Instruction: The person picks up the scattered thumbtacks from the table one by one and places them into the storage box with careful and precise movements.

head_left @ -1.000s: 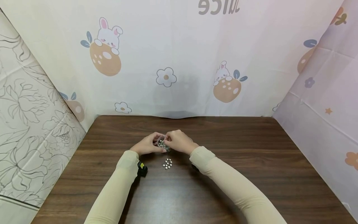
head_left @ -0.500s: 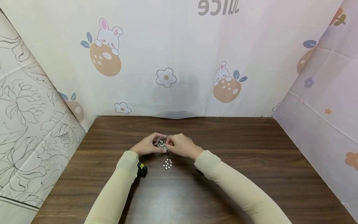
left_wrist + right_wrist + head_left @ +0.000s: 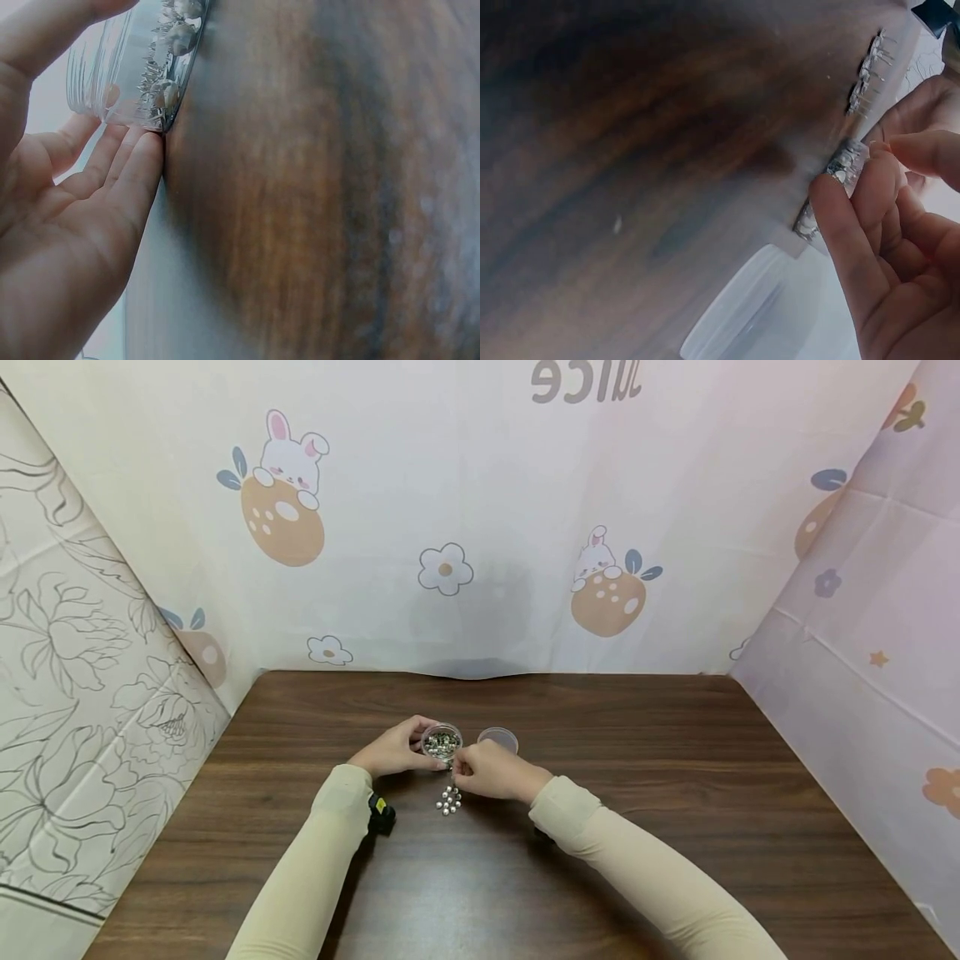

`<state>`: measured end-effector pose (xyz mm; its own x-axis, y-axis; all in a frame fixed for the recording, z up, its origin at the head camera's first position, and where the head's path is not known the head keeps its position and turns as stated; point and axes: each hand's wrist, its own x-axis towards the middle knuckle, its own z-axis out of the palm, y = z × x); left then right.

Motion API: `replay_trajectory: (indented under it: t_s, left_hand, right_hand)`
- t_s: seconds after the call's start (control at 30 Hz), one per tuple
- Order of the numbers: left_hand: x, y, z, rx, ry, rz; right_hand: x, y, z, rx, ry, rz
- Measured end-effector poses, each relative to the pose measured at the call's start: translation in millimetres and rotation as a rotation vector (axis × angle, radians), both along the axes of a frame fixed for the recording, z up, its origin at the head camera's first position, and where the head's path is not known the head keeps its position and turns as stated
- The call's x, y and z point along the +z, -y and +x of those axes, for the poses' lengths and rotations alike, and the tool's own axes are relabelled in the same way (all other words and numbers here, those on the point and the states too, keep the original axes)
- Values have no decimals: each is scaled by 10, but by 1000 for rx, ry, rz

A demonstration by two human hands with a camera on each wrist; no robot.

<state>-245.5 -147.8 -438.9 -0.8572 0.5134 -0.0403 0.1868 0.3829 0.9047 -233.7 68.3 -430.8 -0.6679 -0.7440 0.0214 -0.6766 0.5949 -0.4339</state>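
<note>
Cups clear tub (image 3: 90, 75) with left hand (image 3: 393, 749); pinches beside loose tacks (image 3: 448, 802) with right hand (image 3: 491, 770)

Holds the tub upright on the bench (image 3: 637, 777) in the left grip, thumb at the near side, fingers round the far side. See a heap of silver tacks (image 3: 442, 745) inside, points and heads visible through the clear wall.

Forms a narrow pinch with the right grip, fingertips between the tub and the loose tacks. Appears to hold one tack there, though too small and too covered by fingers to be certain.

Note the loose tacks grouped on the bench in front of the tub, points up in the right wrist view. Note also a clear round lid (image 3: 498, 737) to the right of the tub, partly behind the right hand.

Wears pale sleeves (image 3: 300, 877) and a black device (image 3: 382, 816) at the left wrist. Faces a white curtain (image 3: 375, 527) printed with rabbits and flowers.
</note>
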Motion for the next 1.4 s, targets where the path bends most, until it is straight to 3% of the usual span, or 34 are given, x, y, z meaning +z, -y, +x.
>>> replay_trajectory:
  t_s: [0.47,1.07,1.4]
  left_hand:
    - [-14,3,-16,-19,6,21]
    - [-7,-7,-8,-23,6,36]
    - [-2,-4,-5,-12,-5,13]
  right_hand:
    - [-41,30,34,6,26,36]
    - [-53,48,54,2,-38,76]
    - [-35,49,63,-7,-15,92]
